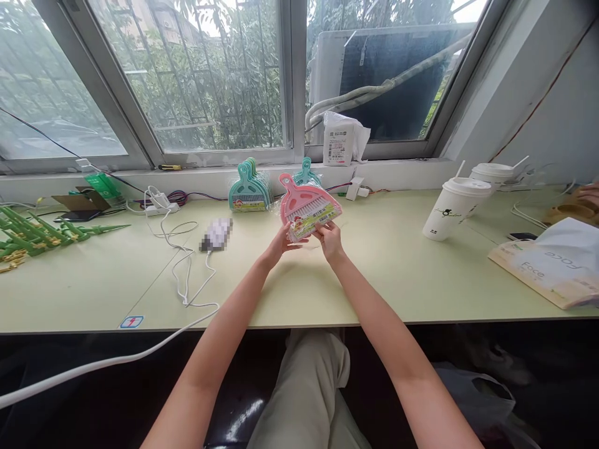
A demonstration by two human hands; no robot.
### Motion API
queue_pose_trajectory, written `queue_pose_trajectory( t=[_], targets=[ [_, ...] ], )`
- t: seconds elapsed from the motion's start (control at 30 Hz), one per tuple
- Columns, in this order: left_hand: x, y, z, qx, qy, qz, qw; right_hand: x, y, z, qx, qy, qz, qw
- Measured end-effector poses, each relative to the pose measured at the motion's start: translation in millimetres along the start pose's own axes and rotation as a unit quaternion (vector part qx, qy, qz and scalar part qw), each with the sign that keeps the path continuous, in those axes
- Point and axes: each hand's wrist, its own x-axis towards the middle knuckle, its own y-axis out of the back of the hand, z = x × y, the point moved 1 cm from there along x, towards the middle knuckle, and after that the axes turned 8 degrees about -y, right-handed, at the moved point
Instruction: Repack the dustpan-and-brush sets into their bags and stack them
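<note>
Both my hands hold a pink dustpan and brush set [309, 204] in clear wrapping, tilted above the table, its handle pointing up and to the left. A printed label runs along its lower edge. My left hand [279, 244] grips the lower left corner, while my right hand [330, 241] pinches the lower right edge. Behind, a row of wrapped teal dustpan sets [249, 188] stands upright at the left. Another teal dustpan set [306, 171] is partly hidden by the pink one.
White cables [186, 274] and a pixelated object [216, 234] lie to the left. Green spiky pieces [37, 234] sit farther left. White cups [452, 209] and a tissue pack [547, 268] stand at the right. A white package [340, 143] rests on the sill. The table's front edge [304, 325] is near me.
</note>
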Motion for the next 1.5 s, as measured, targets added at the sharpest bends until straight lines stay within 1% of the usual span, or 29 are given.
queue_pose_trajectory(
  t=[0.2,0.3,0.37,0.5,0.6,0.67,0.73,0.8,0.87,0.93,0.97,1.0,1.03,1.07,1.1,1.13,1.17,1.2,1.23,1.3,1.37,1.5],
  targets=[
    [4,6.7,-6,0.027,-0.014,0.077,0.997,1,-2,7,-0.008,-0.029,-0.019,0.999],
    [5,5.4,-7,0.008,-0.059,0.075,0.995,0,-3,9,0.011,-0.025,-0.018,0.999],
    [5,4.0,-7,-0.005,-0.076,0.066,0.995,-2,-4,10,0.021,-0.025,-0.017,0.999],
    [4,3.4,-7,-0.017,-0.063,0.067,0.996,-3,-5,9,0.025,-0.042,-0.013,0.999],
    [3,5.3,-9,-0.001,-0.035,0.085,0.996,-1,-3,5,0.007,-0.094,-0.026,0.995],
    [3,7.6,-10,0.01,-0.021,0.101,0.995,2,2,2,-0.027,-0.148,-0.047,0.987],
    [4,10.7,-11,0.004,-0.016,0.121,0.993,5,9,-3,-0.067,-0.186,-0.064,0.978],
    [5,14.6,-12,-0.016,-0.015,0.143,0.99,9,17,-8,-0.097,-0.199,-0.06,0.973],
    [7,19.2,-12,-0.033,-0.018,0.164,0.986,12,24,-12,-0.122,-0.198,-0.038,0.972],
    [9,24.4,-13,-0.044,-0.018,0.178,0.983,14,28,-14,-0.163,-0.176,0.0,0.971],
    [10,27.4,-14,-0.047,-0.015,0.186,0.981,14,30,-15,-0.199,-0.148,0.032,0.968],
    [11,30.7,-15,-0.049,-0.011,0.195,0.979,14,31,-16,-0.244,-0.106,0.068,0.962],
    [11,34.2,-15,-0.051,-0.008,0.206,0.977,14,32,-18,-0.297,-0.049,0.101,0.948],
    [12,37.9,-16,-0.053,-0.007,0.217,0.975,14,33,-19,-0.352,0.015,0.124,0.927],
    [13,41.5,-17,-0.055,-0.007,0.229,0.972,13,34,-20,-0.405,0.077,0.13,0.902],
    [13,45.0,-17,-0.055,-0.006,0.24,0.969,13,34,-20,-0.451,0.13,0.115,0.876],
    [13,48.0,-17,-0.054,-0.003,0.247,0.967,13,34,-20,-0.485,0.171,0.086,0.853],
    [13,50.5,-17,-0.052,0.0,0.252,0.966,14,34,-19,-0.506,0.197,0.056,0.838],
    [13,52.3,-17,-0.051,0.004,0.253,0.966,14,34,-18,-0.516,0.212,0.03,0.829],
    [11,53.6,-17,-0.057,0.018,0.248,0.967,16,34,-16,-0.509,0.224,0.009,0.831],
    [10,52.5,-16,-0.068,0.036,0.234,0.969,18,35,-16,-0.48,0.229,0.021,0.847],
    [6,46.8,-15,-0.057,0.091,0.17,0.98,19,36,-17,-0.428,0.232,0.035,0.873]
  ],
)
